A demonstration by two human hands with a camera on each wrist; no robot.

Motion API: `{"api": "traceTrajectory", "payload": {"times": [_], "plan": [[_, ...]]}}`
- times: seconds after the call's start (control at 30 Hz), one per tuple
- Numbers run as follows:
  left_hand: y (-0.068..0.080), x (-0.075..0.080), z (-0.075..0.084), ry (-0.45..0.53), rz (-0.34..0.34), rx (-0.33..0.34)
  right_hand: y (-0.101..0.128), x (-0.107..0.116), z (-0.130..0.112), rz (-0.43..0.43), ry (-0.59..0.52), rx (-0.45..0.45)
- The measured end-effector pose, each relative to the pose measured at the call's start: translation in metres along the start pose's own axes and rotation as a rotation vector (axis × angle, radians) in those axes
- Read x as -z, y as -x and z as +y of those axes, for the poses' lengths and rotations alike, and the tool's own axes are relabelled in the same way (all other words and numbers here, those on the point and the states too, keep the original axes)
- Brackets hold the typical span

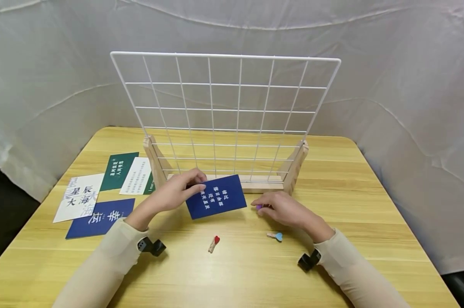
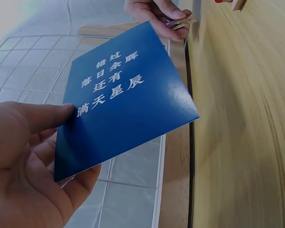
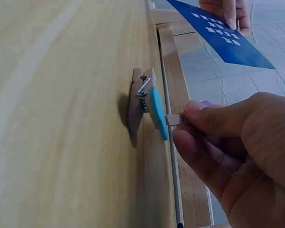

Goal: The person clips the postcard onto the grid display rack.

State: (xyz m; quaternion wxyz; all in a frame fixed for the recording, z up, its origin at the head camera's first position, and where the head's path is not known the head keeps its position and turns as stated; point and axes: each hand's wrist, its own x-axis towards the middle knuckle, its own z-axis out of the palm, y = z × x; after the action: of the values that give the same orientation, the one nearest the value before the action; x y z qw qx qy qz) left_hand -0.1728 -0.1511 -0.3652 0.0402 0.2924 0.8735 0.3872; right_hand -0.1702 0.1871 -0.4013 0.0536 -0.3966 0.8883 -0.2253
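Note:
My left hand (image 1: 174, 191) pinches a dark blue card (image 1: 232, 194) with white Chinese characters by its left end, thumb on the printed face and fingers behind. The card is held tilted over the table, in front of the wooden base of a white wire grid rack (image 1: 224, 54). To the right of the card, my right hand (image 1: 283, 208) pinches a small wooden clothespin (image 3: 174, 119) with a purple heart between thumb and fingers; most of the clothespin is hidden by them. Close to this hand lies another clothespin (image 1: 279, 236) with a light blue heart.
A clothespin with a red heart (image 1: 214, 244) lies at the table's front middle. On the left, overlapping cards are spread out: a green one (image 1: 110, 183), white ones (image 1: 68, 209) and a blue one (image 1: 83, 231). Wooden feet (image 1: 295, 169) hold the grid upright at the back.

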Motion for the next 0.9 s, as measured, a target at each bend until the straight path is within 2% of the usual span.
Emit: {"api": "traceTrajectory", "payload": {"times": [0.17, 0.4, 0.67, 0.9], "plan": [[0.000, 0.002, -0.001, 0.053, 0.063, 0.020, 0.000, 0.001, -0.001, 0.013, -0.002, -0.012], [0.000, 0.008, 0.001, 0.121, 0.123, 0.064, 0.000, 0.005, -0.003, 0.049, -0.079, -0.025], [0.000, 0.012, 0.002, 0.164, 0.155, 0.095, 0.000, 0.011, -0.004, 0.107, -0.106, -0.043], [0.001, 0.016, 0.003, 0.236, 0.169, 0.124, -0.002, 0.017, -0.007, 0.103, -0.122, -0.071]]}}
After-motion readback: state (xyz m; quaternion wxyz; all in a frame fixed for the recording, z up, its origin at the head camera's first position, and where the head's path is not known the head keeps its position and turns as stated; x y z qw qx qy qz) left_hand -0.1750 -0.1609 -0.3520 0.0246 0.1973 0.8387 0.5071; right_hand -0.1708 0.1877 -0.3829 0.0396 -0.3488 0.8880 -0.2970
